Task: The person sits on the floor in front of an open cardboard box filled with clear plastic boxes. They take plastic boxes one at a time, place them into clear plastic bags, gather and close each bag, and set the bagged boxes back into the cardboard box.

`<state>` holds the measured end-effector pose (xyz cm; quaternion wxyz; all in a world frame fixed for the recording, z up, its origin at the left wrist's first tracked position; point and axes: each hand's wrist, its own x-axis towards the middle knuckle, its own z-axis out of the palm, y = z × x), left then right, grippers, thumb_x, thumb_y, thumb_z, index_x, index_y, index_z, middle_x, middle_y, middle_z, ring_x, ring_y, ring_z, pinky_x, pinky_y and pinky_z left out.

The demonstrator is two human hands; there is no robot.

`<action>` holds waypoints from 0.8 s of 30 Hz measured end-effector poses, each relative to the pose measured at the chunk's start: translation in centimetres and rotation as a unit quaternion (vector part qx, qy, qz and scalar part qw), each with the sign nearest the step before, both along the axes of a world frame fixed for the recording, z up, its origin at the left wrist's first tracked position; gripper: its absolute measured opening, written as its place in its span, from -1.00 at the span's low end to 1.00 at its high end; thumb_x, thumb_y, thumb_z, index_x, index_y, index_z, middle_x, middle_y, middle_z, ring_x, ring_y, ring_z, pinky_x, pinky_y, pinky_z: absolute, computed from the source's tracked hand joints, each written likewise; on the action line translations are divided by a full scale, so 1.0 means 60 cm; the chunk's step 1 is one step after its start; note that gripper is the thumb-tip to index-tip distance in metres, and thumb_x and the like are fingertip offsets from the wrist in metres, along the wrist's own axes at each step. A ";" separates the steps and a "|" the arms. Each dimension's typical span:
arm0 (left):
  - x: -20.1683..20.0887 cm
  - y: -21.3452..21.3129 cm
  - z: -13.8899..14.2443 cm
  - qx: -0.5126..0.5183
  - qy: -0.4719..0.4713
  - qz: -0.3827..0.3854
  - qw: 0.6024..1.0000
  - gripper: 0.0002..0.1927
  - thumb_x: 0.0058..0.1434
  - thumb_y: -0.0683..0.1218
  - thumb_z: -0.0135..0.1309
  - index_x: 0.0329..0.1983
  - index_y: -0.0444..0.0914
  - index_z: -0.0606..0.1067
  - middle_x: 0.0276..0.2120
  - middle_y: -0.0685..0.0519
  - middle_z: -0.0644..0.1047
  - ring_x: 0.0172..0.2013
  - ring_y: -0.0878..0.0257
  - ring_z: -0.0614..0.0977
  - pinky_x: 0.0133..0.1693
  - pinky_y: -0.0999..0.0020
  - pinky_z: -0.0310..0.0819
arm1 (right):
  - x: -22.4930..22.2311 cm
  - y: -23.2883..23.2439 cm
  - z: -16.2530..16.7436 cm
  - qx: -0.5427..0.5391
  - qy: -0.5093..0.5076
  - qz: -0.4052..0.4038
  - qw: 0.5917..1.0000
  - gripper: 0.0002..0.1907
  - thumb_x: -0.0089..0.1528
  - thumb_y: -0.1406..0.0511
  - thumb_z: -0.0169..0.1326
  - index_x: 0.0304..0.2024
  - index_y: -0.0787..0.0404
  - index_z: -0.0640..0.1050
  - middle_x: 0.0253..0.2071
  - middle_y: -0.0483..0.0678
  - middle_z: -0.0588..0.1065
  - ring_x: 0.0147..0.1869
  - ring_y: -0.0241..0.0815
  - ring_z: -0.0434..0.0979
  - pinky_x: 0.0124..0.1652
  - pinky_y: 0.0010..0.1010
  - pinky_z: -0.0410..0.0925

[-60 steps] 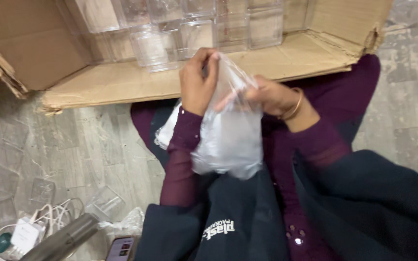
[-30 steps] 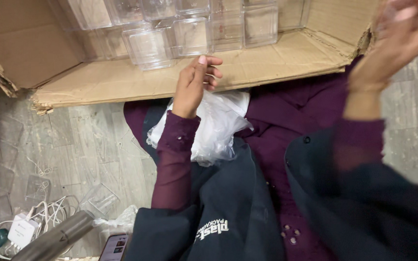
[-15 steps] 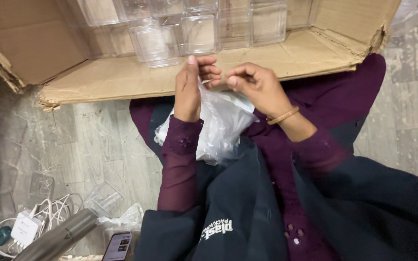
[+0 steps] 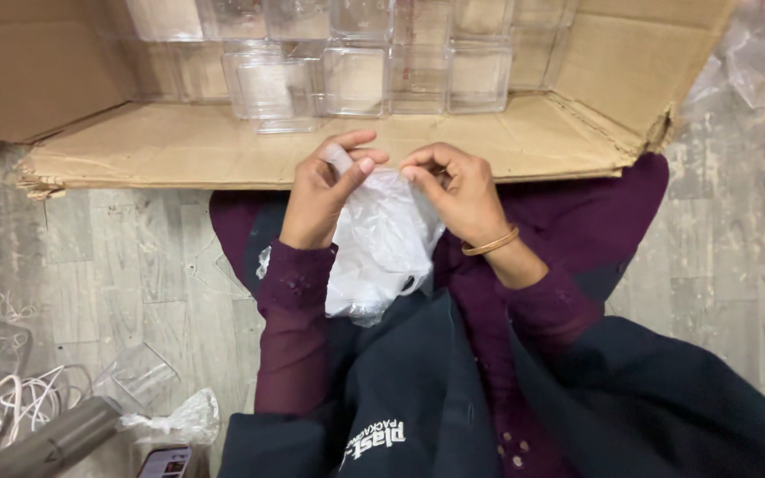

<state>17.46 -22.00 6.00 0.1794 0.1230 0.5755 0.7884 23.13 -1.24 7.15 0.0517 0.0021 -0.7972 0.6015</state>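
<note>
Left hand (image 4: 322,190) and right hand (image 4: 458,190) fingers pinching clear plastic bag (image 4: 382,243) top, bag hanging below

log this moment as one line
left hand: pinching clear plastic bag top | right hand: pinching same bag | bag: on lap | behind: open cardboard box of clear containers

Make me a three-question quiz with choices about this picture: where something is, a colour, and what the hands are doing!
1. Where are the clear plastic boxes?
A. in the open cardboard box
B. on the lap
C. on a shelf

2. What colour are the sleeves?
A. yellow
B. dark purple
C. white

3. What do the left hand and right hand do?
A. hang empty
B. hold scissors
C. pinch a clear plastic bag

Answers: 1 A, they stand in rows inside it; 2 B, both forearms show it; 3 C, fingertips grip the bag's top.
</note>
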 end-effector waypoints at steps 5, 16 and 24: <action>-0.008 -0.004 -0.007 -0.099 0.008 0.102 0.990 -0.79 0.35 -0.15 0.19 -0.02 -0.35 0.60 -0.25 0.07 0.62 -0.22 0.41 0.58 -0.14 0.50 0.46 | -0.015 -0.009 0.018 -0.052 -0.015 -0.015 0.998 -0.92 0.35 0.39 0.13 -0.12 0.30 0.57 -0.32 -0.25 0.49 -0.32 -0.48 0.48 -0.33 -0.67 0.36; -0.126 -0.004 0.036 -0.057 0.094 0.136 0.985 -0.78 0.46 -0.07 0.08 -0.07 -0.32 0.62 -0.20 0.17 0.58 -0.21 0.43 0.50 -0.13 0.52 0.39 | -0.108 0.065 0.042 0.007 -0.311 0.191 0.931 -0.73 0.19 0.25 0.29 -0.15 0.32 0.70 -0.33 -0.02 0.58 -0.26 -0.29 0.49 -0.23 -0.38 0.37; -0.190 -0.028 0.055 -0.053 0.022 0.062 0.996 -0.66 0.54 0.00 -0.08 -0.05 -0.32 0.61 -0.29 0.17 0.50 -0.23 0.41 0.45 -0.14 0.50 0.32 | -0.194 0.034 0.071 -0.055 -0.143 0.227 0.962 -0.42 0.16 0.15 0.26 0.15 0.23 0.40 0.35 -0.08 0.29 0.39 -0.23 0.25 0.22 -0.25 0.20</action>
